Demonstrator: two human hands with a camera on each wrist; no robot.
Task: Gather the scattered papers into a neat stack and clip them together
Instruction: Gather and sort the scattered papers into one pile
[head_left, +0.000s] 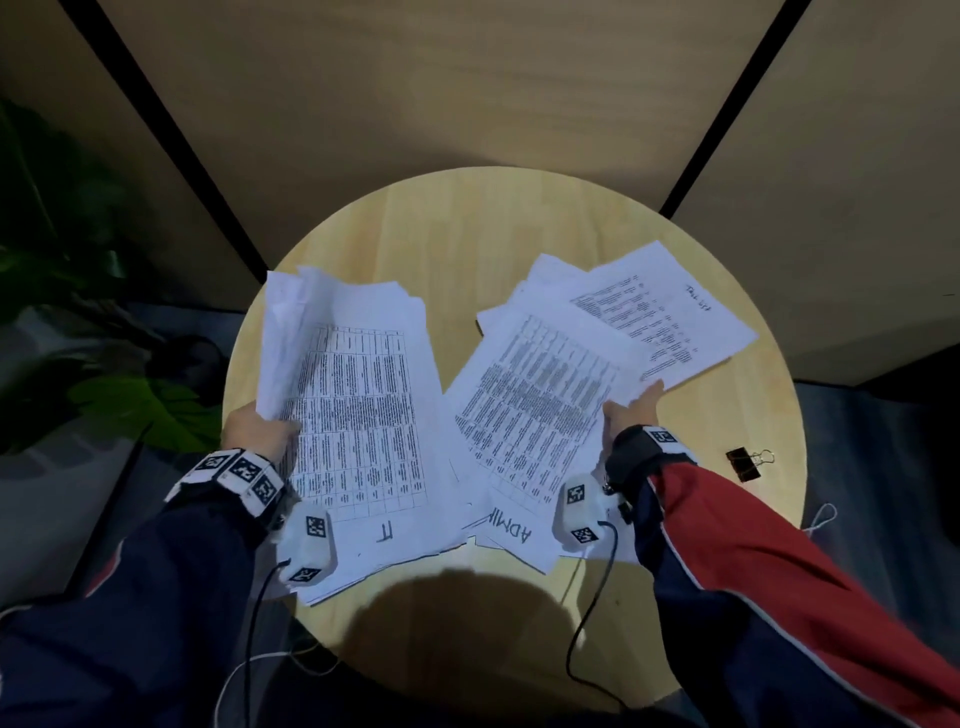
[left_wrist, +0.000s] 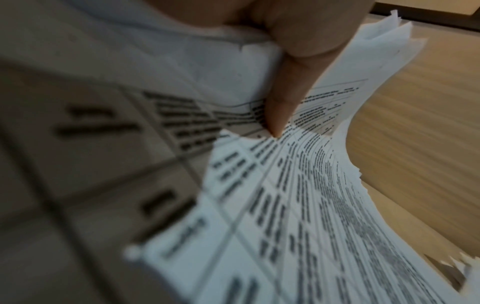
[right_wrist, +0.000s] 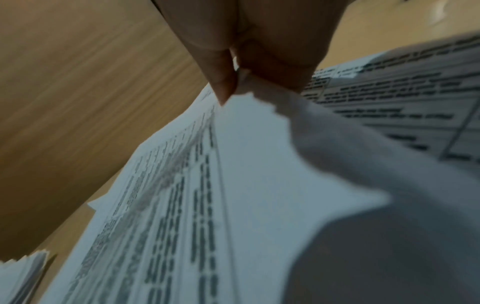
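Note:
Two loose piles of printed white papers lie on a round wooden table (head_left: 467, 218). The left pile (head_left: 358, 405) is lifted along its left edge by my left hand (head_left: 260, 428), whose thumb (left_wrist: 283, 98) presses on top of the sheets while the fingers stay hidden beneath. The right pile (head_left: 540, 395) is pinched at its right edge by my right hand (head_left: 631, 410), thumb (right_wrist: 221, 78) and fingers closing on the paper. A further sheet (head_left: 670, 312) lies fanned out behind that hand. A black binder clip (head_left: 744, 464) rests on the table to the right of my right wrist.
The table rim (head_left: 795, 415) curves close beyond the clip. A green plant (head_left: 140, 405) stands on the floor at the left. Tan wall panels with dark seams (head_left: 727, 119) rise behind the table. Cables (head_left: 582, 623) trail from both wrists over the near edge.

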